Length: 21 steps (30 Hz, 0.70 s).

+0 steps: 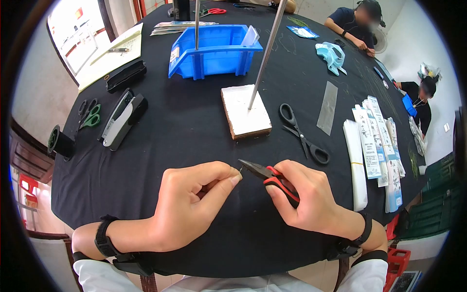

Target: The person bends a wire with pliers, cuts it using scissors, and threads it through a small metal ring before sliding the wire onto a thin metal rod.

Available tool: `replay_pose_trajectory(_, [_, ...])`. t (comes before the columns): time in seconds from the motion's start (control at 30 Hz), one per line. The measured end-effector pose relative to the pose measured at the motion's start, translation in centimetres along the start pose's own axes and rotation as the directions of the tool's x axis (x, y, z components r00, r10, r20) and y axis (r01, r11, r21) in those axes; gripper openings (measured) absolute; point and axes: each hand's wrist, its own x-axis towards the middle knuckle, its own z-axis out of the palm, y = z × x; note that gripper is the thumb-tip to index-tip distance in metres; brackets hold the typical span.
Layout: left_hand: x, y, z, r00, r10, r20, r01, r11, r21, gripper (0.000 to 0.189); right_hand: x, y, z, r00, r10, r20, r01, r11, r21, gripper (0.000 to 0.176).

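Note:
My right hand (306,194) grips a pair of needle-nose pliers (267,175) by the red and black handles. The dark jaws point left, their tips close to the fingertips of my left hand (194,199). Thumb and index finger of that hand are pinched together; something tiny and thin sticks out at their tips, too small to name. Black scissors (304,136) lie just beyond the pliers. Behind both hands stands a white-topped block (245,112) with a metal rod (267,53) rising from it.
A blue bin (226,61) stands at the back. On the left lie a stapler (124,119), green-handled scissors (90,114) and a black spool (61,141). Printed paper packets (372,141) and a clear strip (327,107) lie on the right. Other people sit along the far right side.

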Motion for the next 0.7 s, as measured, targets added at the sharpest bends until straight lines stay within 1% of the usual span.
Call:
replay_pose_trajectory(0.03, [-0.2,0.1,0.0,0.999,0.038,0.014,-0.038,0.999,0.018,0.009,0.2,0.2,-0.1,0.999,0.047,-0.009,-0.047,0.999,0.015,0.018])
replay_pose_trajectory(0.07, [-0.9,0.8,-0.1,0.989,0.145,0.010,-0.145,0.986,0.080,0.008,0.8,2.4,-0.5,0.987,0.138,-0.085,-0.139,0.990,-0.011,0.016])
replay_pose_trajectory(0.1, [-1.6,1.8,-0.4,0.967,0.254,0.017,-0.253,0.957,0.139,0.008,1.0,2.8,-1.2,0.987,0.099,-0.130,-0.109,0.991,-0.075,0.017])
replay_pose_trajectory(0.13, [-1.1,2.2,-0.6,0.986,0.163,0.035,-0.167,0.966,0.200,0.008,0.6,2.1,-1.4,0.989,0.086,-0.119,-0.091,0.995,-0.043,0.018])
replay_pose_trajectory(0.17, [-0.4,0.9,-0.3,0.991,0.131,-0.012,-0.129,0.985,0.113,0.008,-0.1,0.8,-1.7,0.993,0.078,-0.087,-0.079,0.997,-0.006,0.019])
replay_pose_trajectory(0.23, [0.2,0.6,-0.3,0.995,-0.077,0.060,0.077,0.997,-0.006,0.009,0.1,0.8,-1.5,0.992,0.101,-0.073,-0.093,0.990,0.103,0.024])
replay_pose_trajectory(0.3, [0.4,0.4,-0.2,0.992,-0.083,0.096,0.087,0.995,-0.039,0.010,0.1,1.5,-1.0,0.987,0.147,-0.062,-0.129,0.965,0.227,0.026])
replay_pose_trajectory(0.33, [0.3,0.3,-0.1,0.989,-0.089,0.116,0.096,0.994,-0.059,0.010,-0.1,1.7,-0.8,0.983,0.182,-0.015,-0.169,0.938,0.304,0.025])
replay_pose_trajectory(0.43, [0.4,0.3,0.0,0.973,-0.127,0.194,0.142,0.987,-0.069,0.011,0.0,1.6,-0.1,0.991,0.128,0.040,-0.131,0.859,0.495,0.023])
replay_pose_trajectory(0.47, [0.4,0.2,0.1,0.968,-0.121,0.221,0.140,0.988,-0.071,0.012,0.0,1.5,-0.6,0.980,0.136,0.144,-0.192,0.834,0.518,0.024])
replay_pose_trajectory(0.57, [0.5,-0.2,0.1,0.948,-0.120,0.294,0.149,0.986,-0.076,0.013,0.1,1.0,-0.5,0.989,0.084,0.119,-0.110,0.966,0.235,0.026])
replay_pose_trajectory(0.6, [0.6,-0.2,0.1,0.941,-0.129,0.312,0.161,0.984,-0.078,0.013,0.2,0.7,-0.6,0.989,0.109,0.104,-0.121,0.985,0.121,0.030])
replay_pose_trajectory(0.7, [0.8,-0.5,0.1,0.928,-0.151,0.339,0.196,0.975,-0.101,0.014,0.1,1.7,0.0,0.999,-0.022,-0.031,0.017,0.988,-0.155,0.033])
